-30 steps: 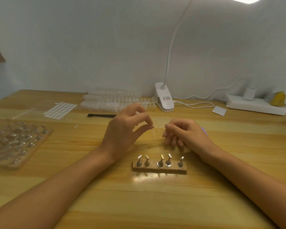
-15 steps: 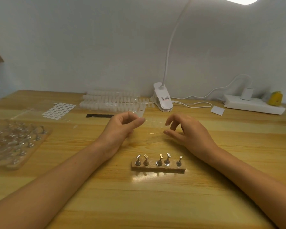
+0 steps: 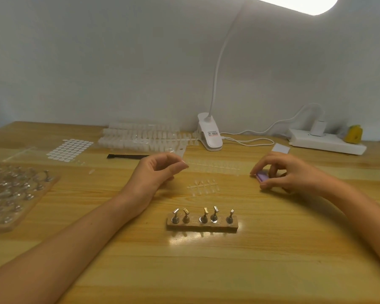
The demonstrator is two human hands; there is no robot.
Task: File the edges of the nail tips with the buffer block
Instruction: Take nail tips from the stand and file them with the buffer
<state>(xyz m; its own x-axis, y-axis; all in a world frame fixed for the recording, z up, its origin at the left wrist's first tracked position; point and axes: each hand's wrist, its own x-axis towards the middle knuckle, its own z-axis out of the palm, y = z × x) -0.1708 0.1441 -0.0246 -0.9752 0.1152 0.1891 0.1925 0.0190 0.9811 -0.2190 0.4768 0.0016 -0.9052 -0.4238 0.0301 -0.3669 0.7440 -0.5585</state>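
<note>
My left hand point(image 3: 158, 172) hovers above the wooden table point(image 3: 206, 260), thumb and forefinger pinched together on what looks like a small clear nail tip, barely visible. To the right, my right hand point(image 3: 294, 172) grips a purple buffer block point(image 3: 262, 174) that sits on the table. Between the hands lie a short strip of clear nail tips point(image 3: 203, 186) and a longer strip point(image 3: 213, 166). In front of them stands a wooden stand point(image 3: 202, 224) with several metal nail holders.
A tray of metal holders point(image 3: 15, 194) sits at the left edge. Behind are a sheet of white stickers point(image 3: 69, 149), a black tool point(image 3: 127, 156), stacked nail tip strips point(image 3: 140, 137), a clip lamp base point(image 3: 210, 137), a white card point(image 3: 281, 148) and a power strip point(image 3: 327, 143).
The hands separated after pulling a tip from the strip. My right hand moved right and took hold of the purple block. My left hand stayed pinched, shifting slightly left.
</note>
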